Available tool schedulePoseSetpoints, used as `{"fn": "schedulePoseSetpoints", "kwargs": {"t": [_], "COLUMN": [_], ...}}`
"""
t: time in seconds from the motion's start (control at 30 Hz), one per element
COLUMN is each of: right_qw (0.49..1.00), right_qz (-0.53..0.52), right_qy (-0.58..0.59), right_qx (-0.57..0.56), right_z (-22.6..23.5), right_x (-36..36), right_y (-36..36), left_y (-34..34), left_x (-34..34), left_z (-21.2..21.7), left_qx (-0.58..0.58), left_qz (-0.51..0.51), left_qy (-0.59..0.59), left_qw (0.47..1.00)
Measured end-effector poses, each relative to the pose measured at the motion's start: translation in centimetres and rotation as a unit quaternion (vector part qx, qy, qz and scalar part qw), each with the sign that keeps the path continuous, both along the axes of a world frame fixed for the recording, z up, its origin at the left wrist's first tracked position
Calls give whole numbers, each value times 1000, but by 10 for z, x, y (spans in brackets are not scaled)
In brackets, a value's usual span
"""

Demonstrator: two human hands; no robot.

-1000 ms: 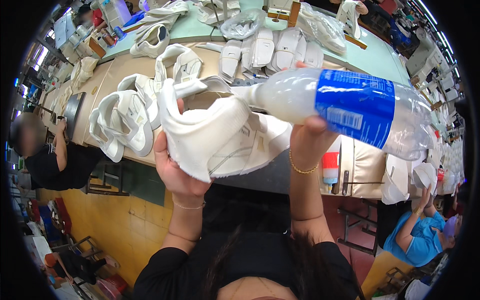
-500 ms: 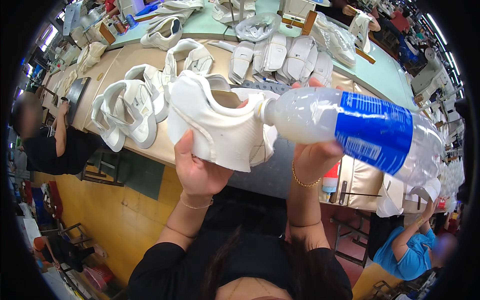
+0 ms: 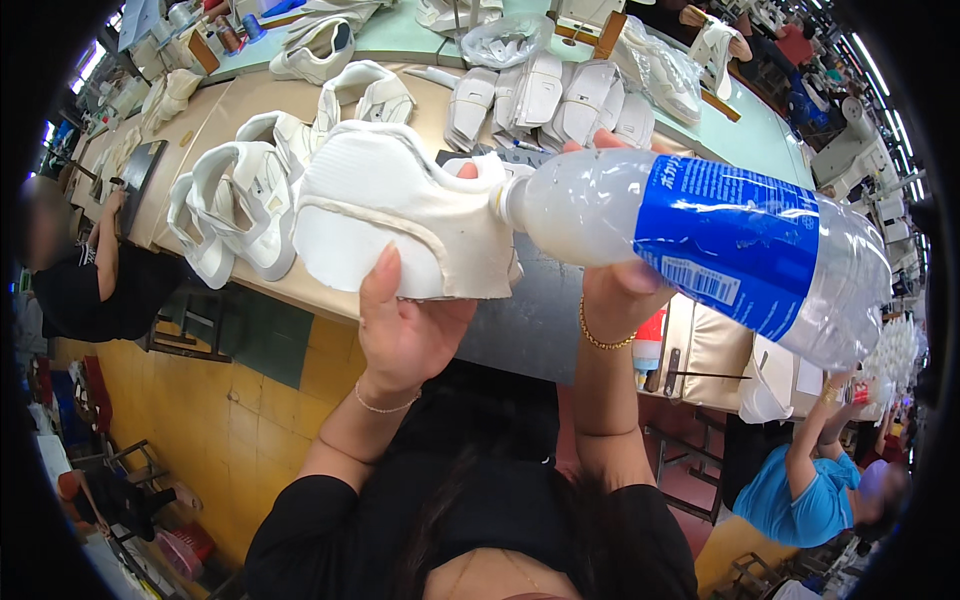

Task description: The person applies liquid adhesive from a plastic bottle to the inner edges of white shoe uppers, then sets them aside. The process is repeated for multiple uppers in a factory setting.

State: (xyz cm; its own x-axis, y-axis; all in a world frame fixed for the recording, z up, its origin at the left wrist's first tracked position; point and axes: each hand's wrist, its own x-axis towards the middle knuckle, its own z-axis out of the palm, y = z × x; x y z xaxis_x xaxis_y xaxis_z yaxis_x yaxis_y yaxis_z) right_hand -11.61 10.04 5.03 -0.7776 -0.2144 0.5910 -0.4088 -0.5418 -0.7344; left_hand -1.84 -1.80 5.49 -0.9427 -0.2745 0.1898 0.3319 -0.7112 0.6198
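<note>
My left hand [image 3: 415, 335] grips a white shoe upper [image 3: 400, 215] from below, its thumb lying against the outer side. In my right hand [image 3: 625, 280] is a clear plastic bottle [image 3: 590, 205] with a blue label, tipped sideways, its neck pointing left. Cloudy whitish liquid shows inside the bottle near the neck. The bottle's mouth meets the right edge of the upper; whether anything comes out there I cannot tell. Several fingers of my right hand are hidden behind the bottle.
More white shoe uppers [image 3: 245, 215] stand on the beige bench [image 3: 240, 100] to the left. Stacks of pale cut pieces [image 3: 530, 95] lie at the back, beside a plastic bag [image 3: 508, 42]. A co-worker in blue [image 3: 800, 490] sits at right, another in black [image 3: 85, 290] at left.
The upper has moved a little left and turned, showing more of its outer side. The bottle has shifted left with it, still touching its edge.
</note>
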Motion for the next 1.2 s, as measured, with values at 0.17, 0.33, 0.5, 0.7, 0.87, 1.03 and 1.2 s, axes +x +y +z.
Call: {"fn": "schedulePoseSetpoints", "kwargs": {"t": [0.17, 0.33, 0.5, 0.7, 0.87, 1.03, 1.2], "right_qw": [991, 988, 957, 997, 967, 994, 996], "right_qz": [128, 105, 248, -19, 255, -74, 15], "right_qy": [41, 103, 143, -69, -10, -71, -79], "right_qx": [2, 45, 55, -41, -16, -45, -44], "right_z": [-11, -10, -5, 14, -8, 10, 12], "right_x": [19, 3, 10, 27, 13, -11, -5], "right_y": [18, 26, 43, 2, 21, 9, -2], "left_y": [-2, -3, -5, 0, -13, -33, -32], "left_x": [0, 3, 0, -1, 4, 7, 2], "left_z": [1, 2, -3, 2, -10, -13, -9], "left_qx": [-7, 97, 108, 53, 122, 189, 149], "left_qz": [18, -23, -19, -11, -38, -38, 44], "left_qy": [0, 37, 25, -15, 51, 64, 15], "left_qw": [1000, 994, 994, 998, 990, 979, 988]}}
